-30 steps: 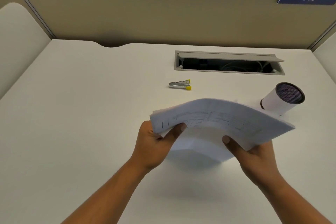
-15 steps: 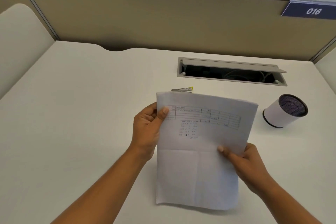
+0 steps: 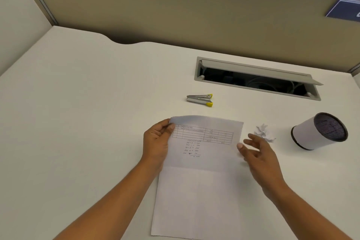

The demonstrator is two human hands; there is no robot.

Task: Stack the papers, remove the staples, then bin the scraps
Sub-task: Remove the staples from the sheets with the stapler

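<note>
I see left hand [image 3: 155, 142] pinching papers [image 3: 198, 171] at top-left corner, flat on desk [image 3: 78, 122]. Right hand [image 3: 259, 154] spread, hovering beside right edge. Scrap [image 3: 263, 132] near bin [image 3: 319, 131]; remover [image 3: 199, 99] behind papers.

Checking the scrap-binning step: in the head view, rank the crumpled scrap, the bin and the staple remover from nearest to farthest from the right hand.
From the right hand:
1. Crumpled scrap, just beyond its fingertips.
2. Bin, further to the right.
3. Staple remover, up and to the left, beyond the papers.
</note>
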